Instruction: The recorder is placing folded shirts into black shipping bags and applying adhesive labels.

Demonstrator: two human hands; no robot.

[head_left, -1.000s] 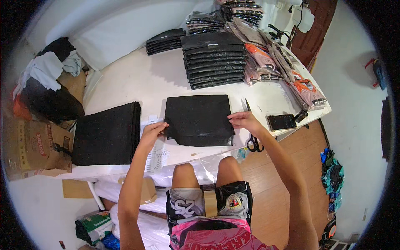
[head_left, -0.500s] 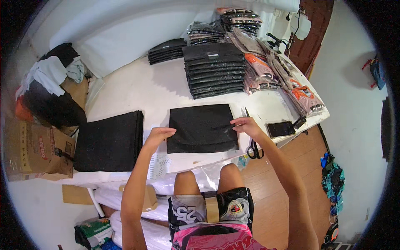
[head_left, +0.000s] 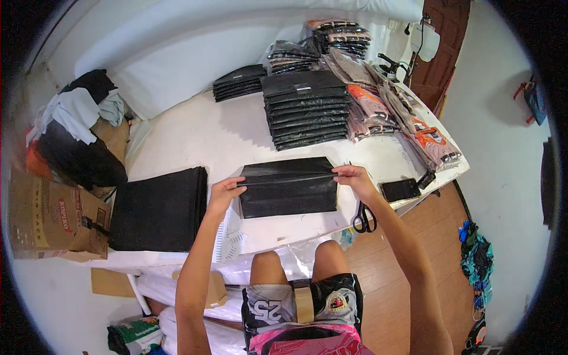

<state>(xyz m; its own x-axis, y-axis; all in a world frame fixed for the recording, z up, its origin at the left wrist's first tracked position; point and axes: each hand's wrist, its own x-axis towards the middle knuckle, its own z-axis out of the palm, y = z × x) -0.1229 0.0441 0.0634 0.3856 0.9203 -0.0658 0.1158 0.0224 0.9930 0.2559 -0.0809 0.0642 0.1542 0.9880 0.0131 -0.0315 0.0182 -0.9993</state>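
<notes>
In front of me on the white table [head_left: 177, 127] lies a black folded sheet [head_left: 290, 201], slightly shiny; whether it is cloth or plastic I cannot tell. My left hand [head_left: 223, 194] pinches its left edge and my right hand [head_left: 356, 180] pinches its right edge. Between them a fold runs across the upper part of the sheet. Black-handled scissors [head_left: 364, 219] lie by my right wrist, their blades partly hidden behind my hand. Left of my left forearm is a flat stack of black sheets [head_left: 157, 210].
Beyond the sheet stands a tall stack of black packs [head_left: 305, 112], with a lower black stack [head_left: 238, 84] behind. Clear-bagged garments [head_left: 408, 127] lie along the right, near a phone [head_left: 400, 189]. Paper strips [head_left: 228, 241] lie at the front edge. A cardboard box [head_left: 65, 216] stands far left.
The sheet's surface was smooth half a second ago; now a fold crosses its upper part. My hands still grip both sides, now at the fold's ends. The view has shifted slightly.
</notes>
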